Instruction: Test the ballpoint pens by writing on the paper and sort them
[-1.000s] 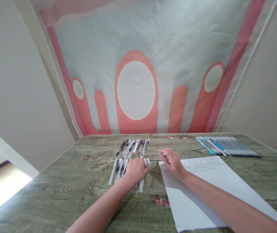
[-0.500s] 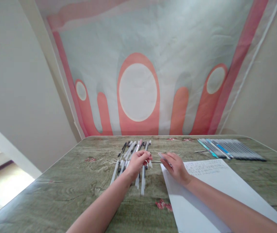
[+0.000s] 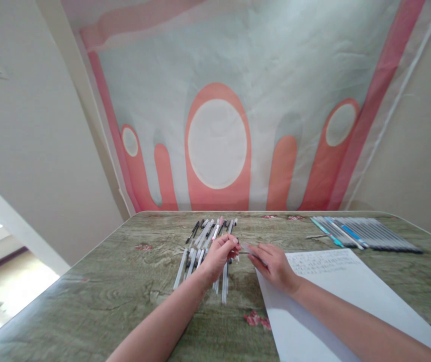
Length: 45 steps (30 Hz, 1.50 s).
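My left hand [image 3: 218, 259] is closed in a pinch over the loose pens, with a small dark piece just showing at its fingertips; its kind is too small to make out. Facing it, my right hand [image 3: 274, 265] grips a clear-barrelled pen [image 3: 246, 248], whose end points at the left fingertips. Only a narrow gap, if any, separates the two; whether they touch I cannot tell. Beneath and around my left hand lie several clear, white and black pens [image 3: 179, 271] in two rough rows, partly hidden by the hand and forearm.
A white sheet of paper [image 3: 313, 322] with handwriting lies under my right forearm. Farther right, a neat row of grey pens [image 3: 384, 235] includes a few blue and teal ones. The wood-patterned table [image 3: 87, 301] ends at a wall with a pink and grey covering.
My right hand has brought the pen left, so its end is now close to the left fingertips. The left hand keeps its pinch. The whole view has shifted slightly.
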{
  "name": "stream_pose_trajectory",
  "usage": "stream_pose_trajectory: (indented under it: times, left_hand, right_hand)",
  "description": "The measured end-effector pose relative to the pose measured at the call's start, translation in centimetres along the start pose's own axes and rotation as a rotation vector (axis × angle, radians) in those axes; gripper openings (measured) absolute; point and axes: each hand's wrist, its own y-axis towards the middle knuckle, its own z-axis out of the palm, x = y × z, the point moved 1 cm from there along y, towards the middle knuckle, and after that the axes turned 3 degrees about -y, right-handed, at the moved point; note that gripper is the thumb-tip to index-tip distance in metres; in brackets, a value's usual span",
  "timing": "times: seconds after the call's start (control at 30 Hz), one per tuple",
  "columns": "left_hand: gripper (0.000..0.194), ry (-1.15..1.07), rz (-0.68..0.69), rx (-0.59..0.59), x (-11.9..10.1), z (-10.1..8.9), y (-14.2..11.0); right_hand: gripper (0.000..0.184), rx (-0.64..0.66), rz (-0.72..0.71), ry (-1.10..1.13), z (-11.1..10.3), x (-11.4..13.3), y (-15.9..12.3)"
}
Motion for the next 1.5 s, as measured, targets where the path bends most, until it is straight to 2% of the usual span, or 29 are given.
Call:
stream_pose_trajectory:
  times: [0.2,0.53,1.03,1.23,1.5]
  left_hand:
    - [0.025,-0.035,-0.013,0.075,0.2,0.1,-0.1]
    - [0.021,0.005,0.049,0.088,0.6,0.2,0.0]
    - [0.019,0.345,0.359,-0.009,1.0,0.6,-0.3]
    - [0.019,0.435,0.410,-0.073,1.2,0.7,-0.5]
    - [0.016,0.523,0.437,-0.080,1.3,0.7,-0.8]
  right_hand:
    - [0.025,-0.019,0.005,0.003,0.0,0.0,0.0]
    - [0.027,0.039,-0.002,-0.002,-0.2,0.5,0.1]
    - [0.028,0.022,0.034,0.012,0.0,0.6,-0.1]
    - [0.026,0.043,0.060,0.041,-0.2,0.9,0.0]
    - [0.023,0.043,0.063,0.045,-0.1,0.9,-0.1]
